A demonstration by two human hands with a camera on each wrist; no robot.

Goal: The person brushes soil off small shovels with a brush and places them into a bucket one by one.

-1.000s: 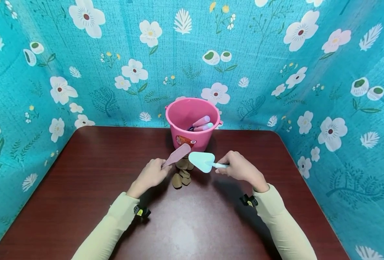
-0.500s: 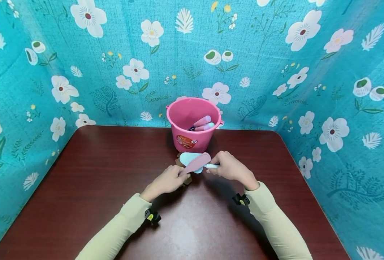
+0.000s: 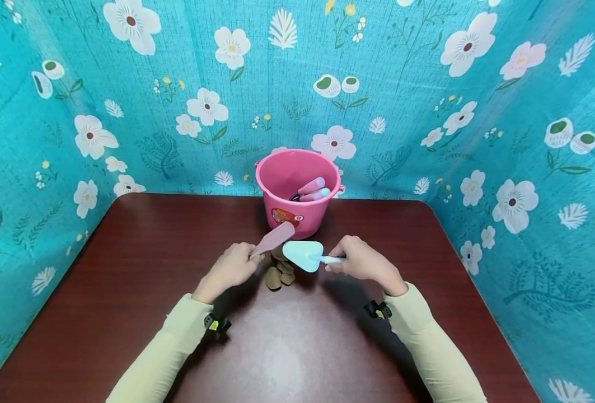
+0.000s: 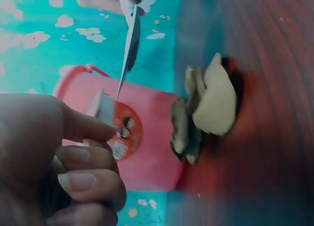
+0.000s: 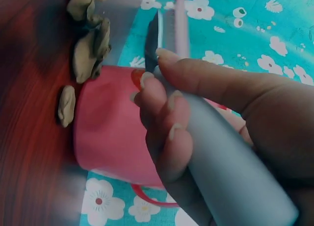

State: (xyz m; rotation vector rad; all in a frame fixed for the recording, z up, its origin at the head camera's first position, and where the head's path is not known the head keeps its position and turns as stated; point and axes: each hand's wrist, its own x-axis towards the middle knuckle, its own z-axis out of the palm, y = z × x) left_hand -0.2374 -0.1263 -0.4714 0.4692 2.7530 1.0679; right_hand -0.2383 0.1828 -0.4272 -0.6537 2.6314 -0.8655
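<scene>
In the head view my left hand (image 3: 230,267) grips the end of a narrow pink trowel (image 3: 275,238); its blade slants up in front of the bucket. My right hand (image 3: 360,258) holds a light-blue trowel (image 3: 304,254) by its handle, the broad blade pointing left. The two blades stand close, side by side, above several flat brown clay-like pieces (image 3: 273,278) on the table, some of them hidden by the blue blade. In the right wrist view the fingers curl round the thick blue-grey handle (image 5: 230,157). The left wrist view shows the blue blade (image 4: 128,44) edge-on, raised off the table.
A pink bucket (image 3: 309,221) stands just behind the brown pieces, near the table's back edge. Pink and mint handles (image 3: 312,190) stick up inside it. A flowered turquoise cloth (image 3: 176,67) encloses the dark red table (image 3: 151,246) at the back and sides.
The left hand moved right, bringing the pink trowel across the blue blade, then swung back left off it. The right hand shifted slightly left, keeping hold of the blue trowel.
</scene>
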